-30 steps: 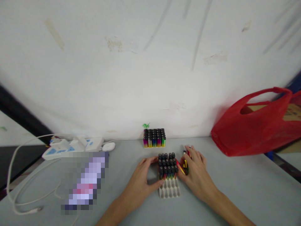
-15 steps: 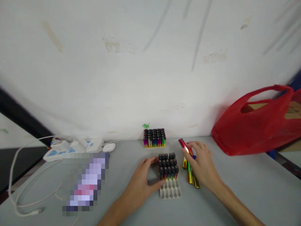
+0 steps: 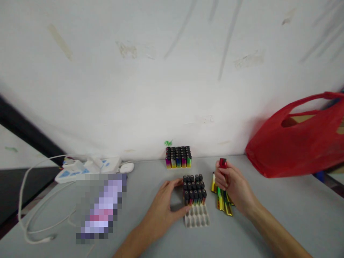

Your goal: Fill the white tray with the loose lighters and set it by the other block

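To the right of the tray [image 3: 197, 216], my right hand [image 3: 233, 179] is curled closed around a red lighter [image 3: 223, 163], its top poking up beyond my thumb and bent fingers. Just below and beside that hand lie the loose lighters [image 3: 220, 202], shiny gold, yellow and green, flat on the table [image 3: 150, 172] and partly covered by my fingers; I can't count them. My left hand [image 3: 162, 209] is spread in an open curve at the left side of the tray, thumb at its near-left edge and fingertips by the far-left corner. How firmly it presses I can't tell. Three far rows of the tray hold upright lighters [image 3: 194, 186] with black tops, while the two near rows show pale, bare cells. Farther off, close to the wall [image 3: 174, 71], stands a packed block [image 3: 178, 157] of more black-topped lighters, purple, yellow, blue and green along its near face, with a green mark [image 3: 168, 143] on the wall just above. Well to the left sits a phone [image 3: 104, 208], its screen blurred out, and beyond it a white power strip [image 3: 113, 165] with a cable [image 3: 22, 208] looping nearer. Far right, a red bag [image 3: 301, 143] slumps against the wall.
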A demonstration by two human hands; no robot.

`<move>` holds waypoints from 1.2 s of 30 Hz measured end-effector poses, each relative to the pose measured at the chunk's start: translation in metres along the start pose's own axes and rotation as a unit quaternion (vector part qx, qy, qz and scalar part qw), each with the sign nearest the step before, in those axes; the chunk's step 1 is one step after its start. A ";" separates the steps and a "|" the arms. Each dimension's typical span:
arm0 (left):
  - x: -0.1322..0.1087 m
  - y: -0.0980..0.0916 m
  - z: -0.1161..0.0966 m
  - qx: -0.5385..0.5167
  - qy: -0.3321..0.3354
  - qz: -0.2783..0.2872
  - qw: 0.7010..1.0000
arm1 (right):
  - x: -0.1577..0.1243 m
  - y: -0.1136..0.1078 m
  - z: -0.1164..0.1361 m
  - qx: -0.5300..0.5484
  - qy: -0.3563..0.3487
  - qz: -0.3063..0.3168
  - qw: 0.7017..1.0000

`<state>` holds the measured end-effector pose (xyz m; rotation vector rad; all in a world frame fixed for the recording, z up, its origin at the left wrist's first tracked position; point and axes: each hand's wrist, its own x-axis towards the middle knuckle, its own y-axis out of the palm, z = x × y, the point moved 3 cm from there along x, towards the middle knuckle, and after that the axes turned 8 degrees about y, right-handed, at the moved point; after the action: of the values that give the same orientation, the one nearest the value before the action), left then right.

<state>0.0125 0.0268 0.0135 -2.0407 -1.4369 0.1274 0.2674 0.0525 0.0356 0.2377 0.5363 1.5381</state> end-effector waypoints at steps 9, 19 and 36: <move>-0.001 0.000 -0.001 -0.001 -0.001 -0.002 1.000 | -0.019 0.016 -0.021 0.001 0.137 0.130 0.982; -0.001 0.000 -0.001 -0.006 0.000 -0.002 1.000 | -0.020 0.020 -0.030 -0.049 0.133 0.080 0.987; -0.001 0.002 0.004 0.005 0.005 -0.005 1.000 | -0.029 0.026 -0.031 -0.056 0.177 0.025 0.982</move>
<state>0.0122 0.0272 0.0090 -2.0226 -1.4374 0.1212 0.2316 0.0197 0.0267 -0.1142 0.7240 1.6634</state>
